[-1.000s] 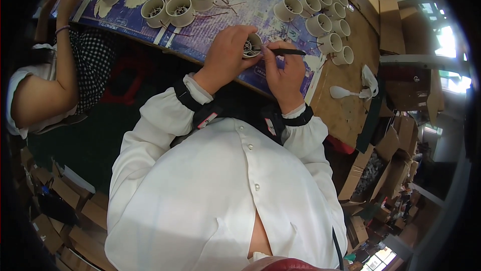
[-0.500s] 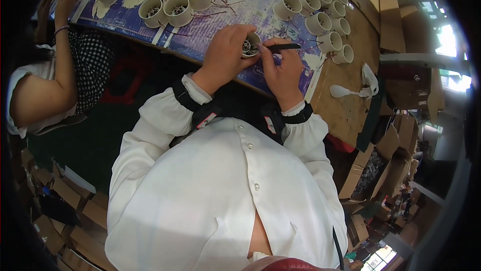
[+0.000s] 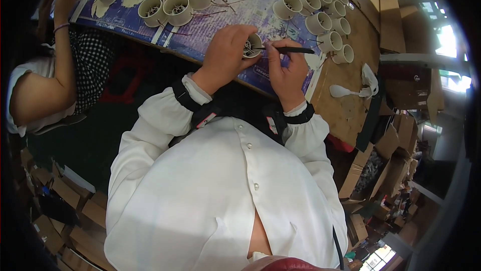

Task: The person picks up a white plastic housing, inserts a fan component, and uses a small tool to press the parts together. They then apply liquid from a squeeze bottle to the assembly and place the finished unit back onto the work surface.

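My left hand (image 3: pixel 225 55) is wrapped around a small cream-coloured round cup (image 3: pixel 256 40) at the near edge of the table. Dark and light small parts sit inside the cup, too small to make out. My right hand (image 3: pixel 289 73) pinches a slim black pen-like tool (image 3: pixel 296 49) between thumb and fingers. The tool's thin tip points left into the mouth of the cup, while its black end sticks out to the right. Whether the tip touches the parts inside, I cannot tell.
More cream cups (image 3: pixel 178 10) with dark contents and reddish wires stand at the back left, and another group of cups (image 3: pixel 329 42) at the right. A white spoon (image 3: pixel 340 90) lies on the brown tabletop (image 3: pixel 345 115). Another person's arm (image 3: pixel 62 65) is at far left. Cardboard boxes (image 3: pixel 393 25) stand at right.
My right hand has shifted slightly right, drawing the black tool back a little from the cup. My left hand and the cup have stayed in place.
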Motion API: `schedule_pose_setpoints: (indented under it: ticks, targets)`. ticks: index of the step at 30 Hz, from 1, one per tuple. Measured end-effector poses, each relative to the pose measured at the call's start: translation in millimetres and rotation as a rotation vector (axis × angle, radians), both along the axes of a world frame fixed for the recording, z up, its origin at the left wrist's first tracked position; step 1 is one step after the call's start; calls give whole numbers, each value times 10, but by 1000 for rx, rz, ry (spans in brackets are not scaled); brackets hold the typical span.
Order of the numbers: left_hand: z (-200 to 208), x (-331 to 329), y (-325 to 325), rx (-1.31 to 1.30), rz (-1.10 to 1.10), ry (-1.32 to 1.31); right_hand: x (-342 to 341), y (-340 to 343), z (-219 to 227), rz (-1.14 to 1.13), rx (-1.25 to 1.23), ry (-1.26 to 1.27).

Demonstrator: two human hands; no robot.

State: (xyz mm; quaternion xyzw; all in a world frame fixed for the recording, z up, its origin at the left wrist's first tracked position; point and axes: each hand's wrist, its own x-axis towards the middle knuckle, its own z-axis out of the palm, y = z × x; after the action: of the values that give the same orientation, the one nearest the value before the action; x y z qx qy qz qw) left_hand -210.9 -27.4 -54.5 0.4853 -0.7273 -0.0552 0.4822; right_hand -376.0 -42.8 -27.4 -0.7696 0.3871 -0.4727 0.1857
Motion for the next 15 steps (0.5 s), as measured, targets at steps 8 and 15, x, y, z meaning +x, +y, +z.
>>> schedule_pose_setpoints:
  ticks: [8,15]
  targets:
    - [3,-3,-10,-6,-8,1,23,-1,42,21,-21,47]
    - [-3,2,-10,-16,-11,5,33,-3,52,35,-36,72]
